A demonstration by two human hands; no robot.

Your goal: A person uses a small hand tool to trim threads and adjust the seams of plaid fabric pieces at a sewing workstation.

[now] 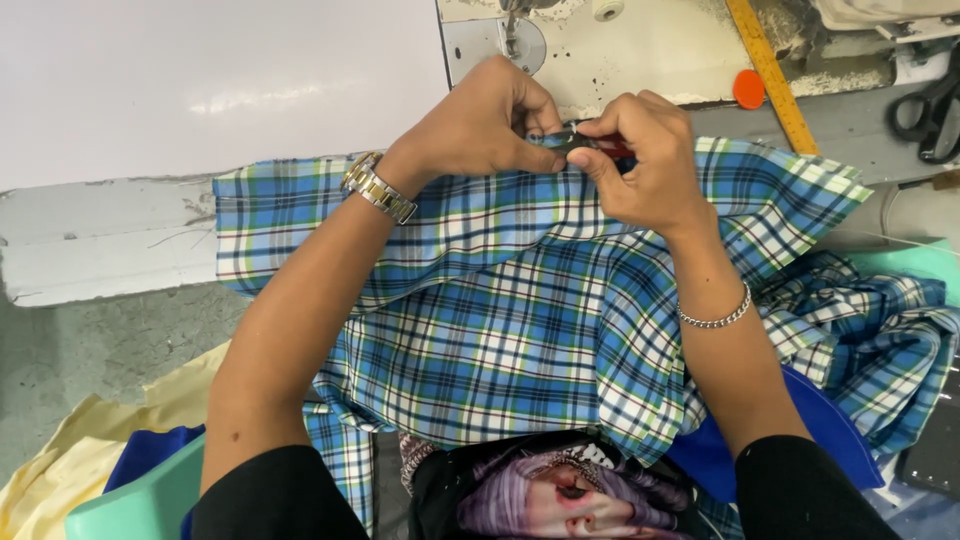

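While the plaid cloth (520, 300) lay spread across the middle of the frame, blue, white and green in its checks, both hands met at its upper edge, just above centre. The left hand (475, 125) was closed on the cloth's edge, thumb and fingers pinching the fold, and a metal watch (378, 187) sat on that wrist. The right hand (645, 160) was pressed close against it, fingers clamped around a small tool with a red handle (612, 148); the tool's tip was hidden between the two hands, so I could not tell what it touched. A silver chain bracelet (715, 318) hung on the right wrist.

The cloth draped down toward the person's lap and bunched in folds at the right of the frame. Behind the hands, at the top centre, stood a sewing machine (520, 35) on a worn white table (200, 90) that filled the upper left. A yellow measuring tape (770, 70) ran slantwise at the upper right, with a round orange piece (748, 88) just beside it, and black scissors (930, 115) lay at the far right edge. Yellow fabric (70, 460) was heaped at the lower left, with a bit of blue fabric (145, 455) near it.
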